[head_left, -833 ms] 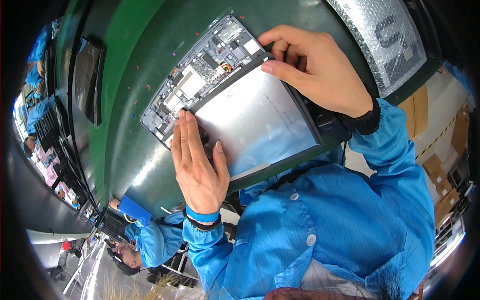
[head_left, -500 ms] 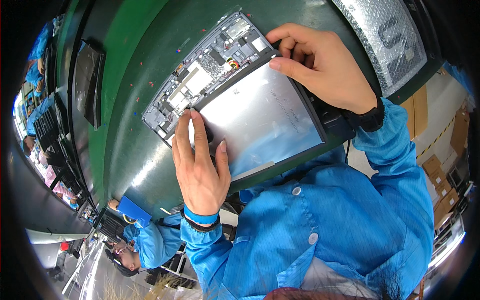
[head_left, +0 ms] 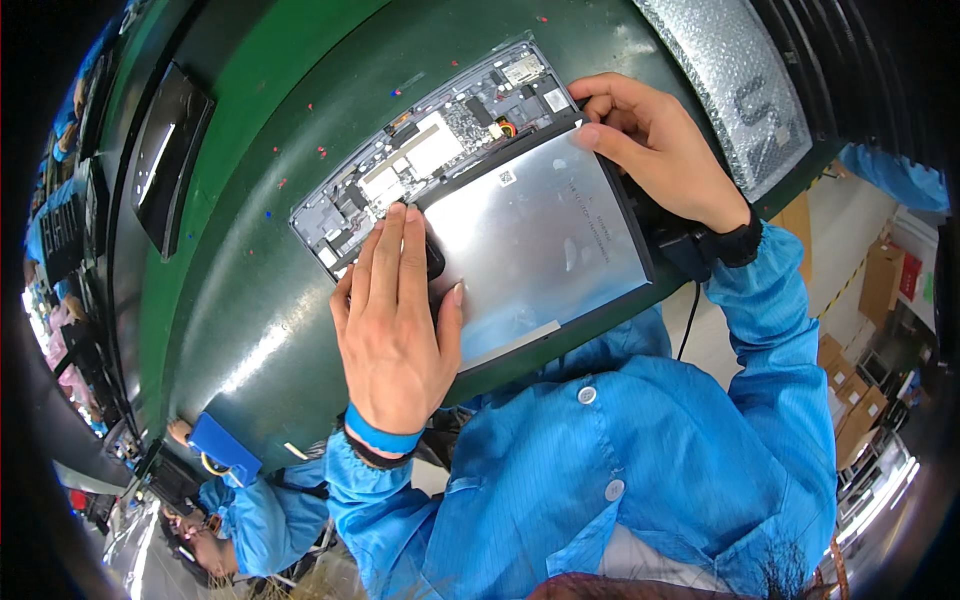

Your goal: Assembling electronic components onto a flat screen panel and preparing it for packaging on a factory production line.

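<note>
An opened tablet lies on the green work table. Its grey housing [head_left: 428, 146] faces up with the circuit board and small connectors bare. Against its near side rests a silver-backed display panel [head_left: 540, 250] with a black edge. My left hand [head_left: 395, 320] lies with outstretched fingers over the seam between housing and panel, fingertips touching the near left part of the board. A dark rounded thing, partly hidden, shows beside those fingers. At the panel's far right corner, my right hand [head_left: 665, 155] pinches the edge between thumb and fingers; the curled fingertips are partly hidden.
Bubble-wrapped material [head_left: 735, 90] lies to the right. A black flat panel [head_left: 172, 160] stands at the far left. Small red and blue bits dot the table [head_left: 260, 290]. A co-worker in blue [head_left: 265, 520] holds a blue object [head_left: 224, 448] at lower left.
The whole view has shifted and turned a little. My left fingers lie closer together now, still over the seam. My right hand keeps its pinch on the panel's corner.
</note>
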Demonstrator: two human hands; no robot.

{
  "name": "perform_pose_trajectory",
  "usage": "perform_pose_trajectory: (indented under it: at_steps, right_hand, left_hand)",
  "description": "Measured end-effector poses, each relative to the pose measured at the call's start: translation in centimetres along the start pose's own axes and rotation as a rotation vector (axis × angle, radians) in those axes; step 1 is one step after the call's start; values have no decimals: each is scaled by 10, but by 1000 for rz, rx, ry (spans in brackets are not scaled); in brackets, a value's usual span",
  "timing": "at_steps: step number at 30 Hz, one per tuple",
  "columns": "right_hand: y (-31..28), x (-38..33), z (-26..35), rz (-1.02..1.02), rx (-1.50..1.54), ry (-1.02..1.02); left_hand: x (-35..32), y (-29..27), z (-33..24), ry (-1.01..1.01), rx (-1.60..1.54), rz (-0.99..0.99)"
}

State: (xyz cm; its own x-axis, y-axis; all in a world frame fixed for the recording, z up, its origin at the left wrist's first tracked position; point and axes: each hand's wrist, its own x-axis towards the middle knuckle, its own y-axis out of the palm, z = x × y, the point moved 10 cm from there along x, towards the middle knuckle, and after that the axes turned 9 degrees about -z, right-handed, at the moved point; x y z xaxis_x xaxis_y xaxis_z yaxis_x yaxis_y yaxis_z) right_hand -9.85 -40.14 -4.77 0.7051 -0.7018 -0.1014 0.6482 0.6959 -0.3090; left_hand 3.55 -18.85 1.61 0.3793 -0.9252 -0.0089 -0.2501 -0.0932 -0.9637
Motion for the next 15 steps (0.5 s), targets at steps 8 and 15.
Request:
perform_pose_trajectory:
  at_steps: [8,15]
  right_hand:
    - [43,-41,112,278,-387,-284]
    - [131,-39,113,265,-666,-564]
  left_hand:
    - [-1,-5,13,157,-149,-21]
    - [-7,-7,28,142,-200,-77]
